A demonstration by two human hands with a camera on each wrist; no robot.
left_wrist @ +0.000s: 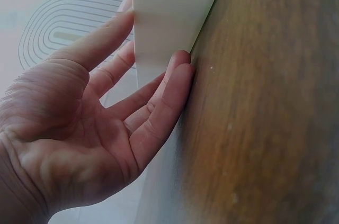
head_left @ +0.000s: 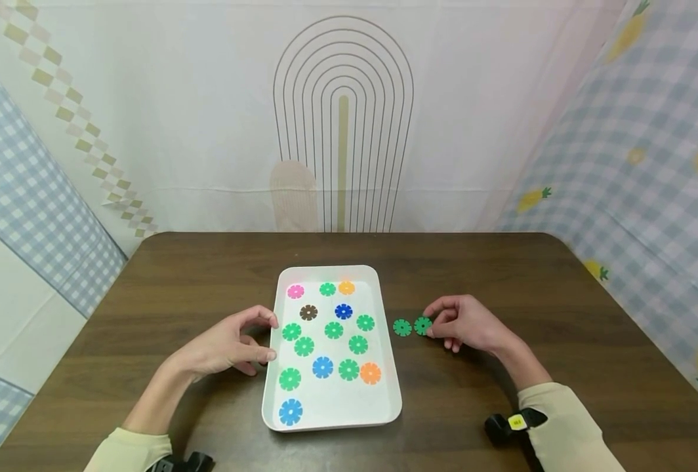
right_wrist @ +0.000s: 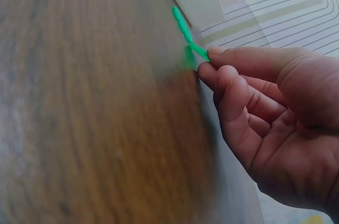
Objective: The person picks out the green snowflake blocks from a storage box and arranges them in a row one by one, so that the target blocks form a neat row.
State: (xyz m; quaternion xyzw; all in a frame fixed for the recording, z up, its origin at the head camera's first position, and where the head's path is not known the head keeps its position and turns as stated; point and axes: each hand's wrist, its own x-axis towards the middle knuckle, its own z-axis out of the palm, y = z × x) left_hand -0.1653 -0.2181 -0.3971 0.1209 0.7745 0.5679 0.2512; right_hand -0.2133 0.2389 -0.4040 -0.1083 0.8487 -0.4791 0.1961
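Observation:
A white tray lies on the table, holding several flat notched plastic discs in green, blue, orange, pink and brown. My left hand touches the tray's left side. In the left wrist view its thumb and fingers rest against the rim and outer wall, not wrapped round it. To the right of the tray, my right hand pinches a green notched disc between thumb and fingertip. Another green disc lies between it and the tray. In the right wrist view the pinched disc is tilted, touching or overlapping the other disc.
The brown wooden table extends around the tray. A white patterned curtain hangs behind it, with checked cloth at the right side. Dark devices are strapped to both wrists.

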